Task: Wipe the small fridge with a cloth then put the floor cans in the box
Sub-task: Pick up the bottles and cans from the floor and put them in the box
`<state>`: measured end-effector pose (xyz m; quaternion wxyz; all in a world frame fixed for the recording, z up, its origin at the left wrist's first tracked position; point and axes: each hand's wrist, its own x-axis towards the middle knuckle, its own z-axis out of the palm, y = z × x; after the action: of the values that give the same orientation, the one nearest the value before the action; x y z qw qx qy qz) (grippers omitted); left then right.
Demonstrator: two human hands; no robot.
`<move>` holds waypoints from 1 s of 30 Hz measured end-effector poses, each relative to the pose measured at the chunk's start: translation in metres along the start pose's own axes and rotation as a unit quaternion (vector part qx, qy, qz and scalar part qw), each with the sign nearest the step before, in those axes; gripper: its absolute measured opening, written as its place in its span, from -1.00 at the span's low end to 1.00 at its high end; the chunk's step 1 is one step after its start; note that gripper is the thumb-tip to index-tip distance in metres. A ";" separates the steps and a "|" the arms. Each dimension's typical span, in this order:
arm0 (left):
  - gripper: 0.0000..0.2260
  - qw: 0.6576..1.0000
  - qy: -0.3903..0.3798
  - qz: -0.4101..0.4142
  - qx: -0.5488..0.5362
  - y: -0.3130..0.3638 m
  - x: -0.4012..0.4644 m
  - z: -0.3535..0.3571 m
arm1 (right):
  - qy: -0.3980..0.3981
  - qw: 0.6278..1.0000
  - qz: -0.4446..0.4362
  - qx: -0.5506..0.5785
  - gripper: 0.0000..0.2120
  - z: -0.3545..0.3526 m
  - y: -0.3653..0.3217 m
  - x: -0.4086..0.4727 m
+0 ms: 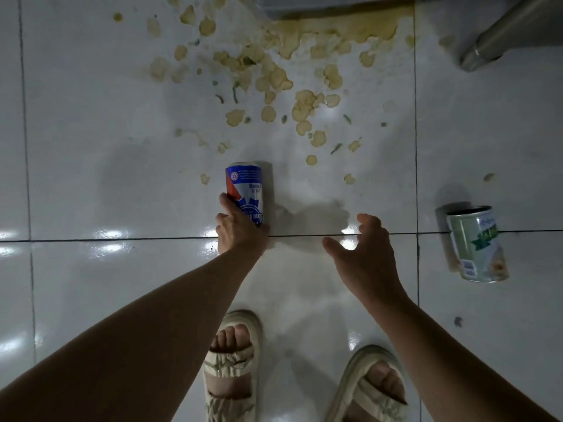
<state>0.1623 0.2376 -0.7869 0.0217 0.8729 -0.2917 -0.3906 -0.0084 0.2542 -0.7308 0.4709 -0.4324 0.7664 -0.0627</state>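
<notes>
I observe the left hand (236, 228) wrapped around the lower end of a blue and white can (246, 190) that lies on its side on the white tiled floor (91, 147). The right hand (362, 254) hangs above the floor, fingers spread and curled, gripping nothing. A green and white can (476, 245) lies tipped on the floor well to the right, its open end facing away from me. Yellowish spill patches (274, 74) cover the tiles beyond the blue can. A metal flask (499, 38) lies at upper right. Two sandalled feet (234, 360) stand at the bottom edge.
</notes>
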 end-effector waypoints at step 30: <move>-0.25 0.935 -0.137 0.311 0.100 0.093 -0.119 0.139 | 0.173 0.977 0.100 -0.071 -0.35 -0.118 0.171 0.073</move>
<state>-0.0423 0.2499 -0.7788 0.0141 0.6740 -0.5864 -0.4489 -0.2166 0.2700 -0.8007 0.3034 -0.3683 0.8782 -0.0342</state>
